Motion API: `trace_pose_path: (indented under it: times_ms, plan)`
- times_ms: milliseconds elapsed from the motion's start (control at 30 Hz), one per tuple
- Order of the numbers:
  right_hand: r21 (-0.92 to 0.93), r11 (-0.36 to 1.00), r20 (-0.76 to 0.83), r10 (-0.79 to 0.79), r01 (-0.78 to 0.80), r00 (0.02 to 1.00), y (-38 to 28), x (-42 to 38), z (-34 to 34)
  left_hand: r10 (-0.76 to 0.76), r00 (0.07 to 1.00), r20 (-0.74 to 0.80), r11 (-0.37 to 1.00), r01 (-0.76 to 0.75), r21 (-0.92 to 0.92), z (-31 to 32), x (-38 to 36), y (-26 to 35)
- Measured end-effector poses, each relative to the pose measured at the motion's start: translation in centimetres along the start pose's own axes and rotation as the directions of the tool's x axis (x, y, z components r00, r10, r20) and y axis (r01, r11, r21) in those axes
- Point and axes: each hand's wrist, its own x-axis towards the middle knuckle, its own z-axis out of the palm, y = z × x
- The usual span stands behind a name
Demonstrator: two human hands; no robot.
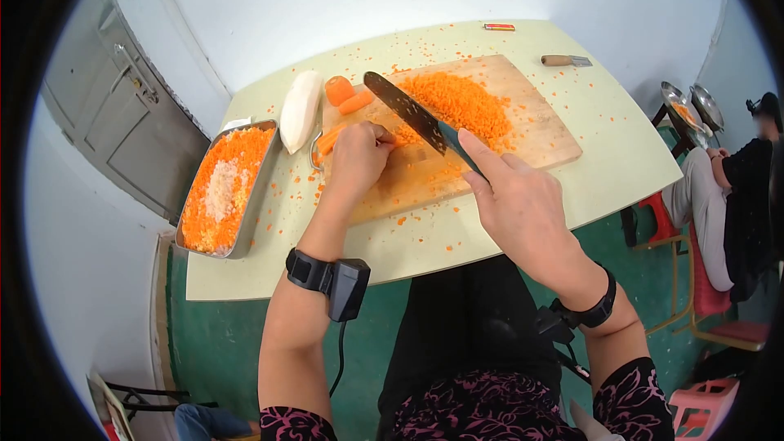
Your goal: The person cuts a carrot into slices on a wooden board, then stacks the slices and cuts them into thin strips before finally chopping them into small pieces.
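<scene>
My right hand (523, 200) grips the blue-green handle of a kitchen knife (404, 108). Its dark blade, flecked with carrot bits, slants up and left over the wooden cutting board (539, 118). On the board's left part, my left hand (358, 157) is closed, fingers curled down on a piece of carrot (395, 145) that they mostly hide. Carrot strips (328, 140) lie just beside that hand. Beyond it are a carrot stub (338, 90) and a shorter carrot piece (357, 102). Finely diced carrot (461, 106) is heaped behind the blade.
A peeled white radish (301, 110) lies left of the board, near a metal tray (263, 188) of diced carrot with a pale chopped heap. A wooden-handled blade (565, 60) and a small red packet (499, 27) are at the back. A seated person (709, 212) is at right.
</scene>
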Motion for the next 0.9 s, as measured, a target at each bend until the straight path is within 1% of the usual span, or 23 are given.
trace_pose_path:
  times_ms: [133, 233, 333, 433, 533, 633, 733, 833, 900]
  plan:
    - [-0.021, 1.0, 0.028, 0.005, -0.004, 1.0, 0.5, 0.1, 0.4, 0.048, 0.999, -0.014, 0.999, -0.048, -0.003, -0.1, 0.1, -0.3]
    - [0.027, 0.999, -0.009, 0.024, -0.024, 1.0, -0.1, 0.2, -0.6, -0.109, 0.994, -0.01, 0.99, 0.108, -0.092, -0.6, 0.1, 0.3]
    - [-0.028, 0.999, 0.009, -0.029, 0.029, 1.0, 0.3, 0.0, 0.3, -0.16, 0.987, 0.03, 0.982, 0.163, -0.096, -1.2, 0.4, 0.1]
    - [-0.041, 0.999, 0.013, -0.021, 0.021, 1.0, 0.3, 0.0, 0.5, -0.151, 0.988, 0.032, 0.986, 0.153, -0.064, -1.1, 0.6, -0.6]
    - [0.003, 1.0, -0.024, 0.004, -0.004, 1.0, -0.3, 0.1, -0.2, -0.144, 0.988, 0.046, 0.989, 0.143, 0.03, -1.4, 0.7, -1.4]
    - [-0.001, 1.0, -0.043, -0.027, 0.027, 0.999, -0.6, 0.1, -0.3, -0.171, 0.973, 0.152, 0.985, 0.167, 0.043, -1.7, 0.6, -1.2]
    - [-0.01, 1.0, 0.006, -0.025, 0.025, 1.0, -1.0, -0.2, 0.1, -0.179, 0.969, 0.167, 0.984, 0.175, 0.042, -1.6, 0.6, -0.9]
    - [-0.02, 0.998, 0.063, -0.052, 0.054, 0.997, -0.9, -0.7, 1.2, -0.151, 0.979, 0.139, 0.988, 0.145, 0.054, -1.1, 0.7, -1.0]
    - [-0.031, 0.999, 0.076, -0.037, 0.039, 0.996, -0.9, -0.1, 0.6, -0.168, 0.978, 0.123, 0.985, 0.163, 0.053, -1.2, 0.4, -0.6]
